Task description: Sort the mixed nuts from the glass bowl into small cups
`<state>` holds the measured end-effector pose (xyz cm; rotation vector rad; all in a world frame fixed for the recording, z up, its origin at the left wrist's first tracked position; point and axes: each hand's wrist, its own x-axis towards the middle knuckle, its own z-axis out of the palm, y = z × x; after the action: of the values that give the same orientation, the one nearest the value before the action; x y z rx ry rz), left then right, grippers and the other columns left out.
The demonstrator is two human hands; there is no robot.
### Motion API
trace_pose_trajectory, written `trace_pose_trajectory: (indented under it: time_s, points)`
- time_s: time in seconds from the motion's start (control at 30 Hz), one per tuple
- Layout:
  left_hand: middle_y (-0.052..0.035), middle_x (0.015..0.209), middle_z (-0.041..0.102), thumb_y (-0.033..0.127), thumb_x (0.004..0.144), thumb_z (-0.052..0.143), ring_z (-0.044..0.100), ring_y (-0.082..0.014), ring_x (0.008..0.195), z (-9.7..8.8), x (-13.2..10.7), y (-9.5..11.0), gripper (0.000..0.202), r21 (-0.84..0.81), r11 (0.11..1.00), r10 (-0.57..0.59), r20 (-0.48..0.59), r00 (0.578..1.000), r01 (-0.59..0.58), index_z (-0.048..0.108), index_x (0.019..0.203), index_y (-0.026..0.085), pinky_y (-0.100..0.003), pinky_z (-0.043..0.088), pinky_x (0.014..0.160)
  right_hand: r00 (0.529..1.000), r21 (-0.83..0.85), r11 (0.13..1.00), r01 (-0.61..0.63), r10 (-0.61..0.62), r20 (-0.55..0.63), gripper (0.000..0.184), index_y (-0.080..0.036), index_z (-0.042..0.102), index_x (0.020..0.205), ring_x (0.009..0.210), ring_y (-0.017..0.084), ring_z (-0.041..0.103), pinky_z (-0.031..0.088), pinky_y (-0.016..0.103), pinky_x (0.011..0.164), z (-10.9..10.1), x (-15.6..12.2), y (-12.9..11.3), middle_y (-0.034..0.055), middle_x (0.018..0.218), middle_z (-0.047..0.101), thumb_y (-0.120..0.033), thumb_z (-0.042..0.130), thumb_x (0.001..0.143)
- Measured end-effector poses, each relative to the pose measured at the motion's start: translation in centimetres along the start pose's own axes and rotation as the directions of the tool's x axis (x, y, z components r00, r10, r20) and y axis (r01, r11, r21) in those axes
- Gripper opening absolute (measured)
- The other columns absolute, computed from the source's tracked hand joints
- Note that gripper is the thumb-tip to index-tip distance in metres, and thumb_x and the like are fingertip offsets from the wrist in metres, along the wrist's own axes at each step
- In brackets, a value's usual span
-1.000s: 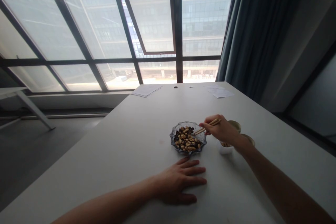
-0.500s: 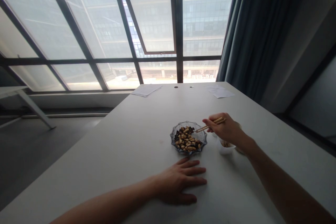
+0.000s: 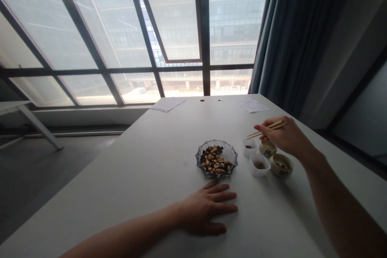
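Observation:
Wooden chopsticks (image 3: 267, 129) are held in my right hand (image 3: 279, 135), their tips above the far white plastic cup (image 3: 249, 151), which has a few dark pieces in it. Whether the tips pinch anything is too small to tell. A scalloped glass bowl (image 3: 198, 166) holds peanuts (image 3: 216, 165) mixed with dark pieces. My left hand (image 3: 208, 207) lies flat with fingers spread on the table, just in front of that bowl. Nearer me, another white plastic cup (image 3: 256, 171) contains brownish bits. Two cream pots, a near one (image 3: 286, 172) and a far one (image 3: 264, 152), stand right of the cups.
The white table (image 3: 145, 169) runs toward the windows. Papers lie at its far left (image 3: 167, 105) and far right (image 3: 253, 105). A dark curtain (image 3: 278, 48) hangs at the right, and another table (image 3: 18, 107) stands to the left.
My right hand has moved right and slightly up with the chopsticks, from beside the glass bowl to over the cups and pots, which now show more fully. My left hand stays put.

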<state>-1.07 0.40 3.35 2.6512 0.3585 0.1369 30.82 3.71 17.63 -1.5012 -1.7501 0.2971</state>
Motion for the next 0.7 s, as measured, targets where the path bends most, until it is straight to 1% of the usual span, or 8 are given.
trace_pose_trajectory:
  time_s: [0.1, 0.2, 0.27, 0.37, 0.47, 0.57, 0.7]
  points:
    - [-0.0052, 0.165, 0.039, 0.052, 0.098, 0.060, 0.029, -0.0369, 0.155, 0.1, 0.0, -0.1, 0.063, 0.008, 1.000, 0.007, 0.001, 1.000, -0.007, 0.047, 0.155, 0.031, -0.055, 0.017, 0.128, 1.000, 0.091, 0.996, 0.018, -0.018, -0.005, 0.040, -0.018, 0.073, 0.070, 0.060, 0.025, 0.073, 0.048, 0.029, 0.050, 0.7, -0.2, -0.5, 0.0090, 0.065, 0.075, -0.054, 0.071, 0.089]
    - [-0.0057, 0.165, 0.039, 0.051, 0.098, 0.060, 0.030, -0.0371, 0.154, 0.1, 0.0, -0.1, 0.063, 0.013, 1.000, 0.011, -0.001, 1.000, -0.011, 0.047, 0.155, 0.030, -0.055, 0.017, 0.128, 0.994, 0.202, 0.978, 0.047, -0.066, 0.090, 0.038, -0.018, 0.074, 0.075, 0.063, 0.024, 0.074, 0.050, 0.028, 0.053, 2.2, -0.5, -1.3, 0.0080, 0.067, 0.076, -0.052, 0.070, 0.090]
    - [-0.0052, 0.165, 0.039, 0.052, 0.098, 0.060, 0.029, -0.0367, 0.155, 0.2, 0.0, -0.2, 0.063, 0.016, 1.000, 0.010, -0.003, 1.000, -0.010, 0.047, 0.155, 0.030, -0.055, 0.016, 0.128, 0.982, 0.237, 0.969, 0.063, -0.103, 0.160, 0.035, -0.017, 0.074, 0.076, 0.063, 0.022, 0.073, 0.051, 0.028, 0.056, 3.7, -0.6, -1.7, 0.0073, 0.068, 0.076, -0.050, 0.071, 0.091]
    - [-0.0043, 0.165, 0.039, 0.053, 0.098, 0.059, 0.029, -0.0360, 0.155, 0.2, 0.0, -0.1, 0.063, 0.026, 1.000, 0.010, -0.001, 1.000, -0.010, 0.047, 0.155, 0.030, -0.055, 0.016, 0.128, 0.969, 0.218, 0.972, 0.090, -0.136, 0.207, 0.035, -0.017, 0.074, 0.075, 0.061, 0.021, 0.072, 0.049, 0.028, 0.057, 5.8, -0.5, -1.9, 0.0063, 0.065, 0.074, -0.047, 0.070, 0.091]
    - [-0.0045, 0.165, 0.039, 0.054, 0.098, 0.058, 0.029, -0.0356, 0.155, 0.1, 0.1, -0.1, 0.062, 0.034, 0.999, 0.011, 0.002, 1.000, -0.011, 0.047, 0.155, 0.030, -0.055, 0.017, 0.127, 0.963, 0.199, 0.975, 0.097, -0.143, 0.230, 0.036, -0.017, 0.073, 0.073, 0.061, 0.021, 0.070, 0.047, 0.029, 0.058, 7.2, -0.4, -1.5, 0.0061, 0.063, 0.073, -0.047, 0.069, 0.092]
    - [-0.0042, 0.165, 0.039, 0.054, 0.098, 0.058, 0.029, -0.0349, 0.155, 0.1, 0.0, -0.1, 0.062, 0.049, 0.999, 0.016, 0.003, 1.000, -0.016, 0.047, 0.155, 0.030, -0.053, 0.017, 0.128, 0.960, 0.203, 0.973, 0.108, -0.155, 0.234, 0.037, -0.017, 0.072, 0.073, 0.062, 0.021, 0.069, 0.047, 0.030, 0.060, 7.8, -0.4, -1.1, 0.0068, 0.064, 0.073, -0.048, 0.067, 0.093]
    - [-0.0035, 0.166, 0.038, 0.054, 0.099, 0.056, 0.029, -0.0341, 0.155, 0.3, 0.0, -0.1, 0.062, 0.058, 0.998, 0.017, -0.002, 1.000, -0.017, 0.046, 0.155, 0.030, -0.053, 0.015, 0.128, 0.953, 0.205, 0.970, 0.127, -0.177, 0.245, 0.040, -0.017, 0.069, 0.070, 0.062, 0.020, 0.067, 0.046, 0.030, 0.061, 8.0, -0.4, -0.9, 0.0061, 0.064, 0.072, -0.051, 0.067, 0.093]
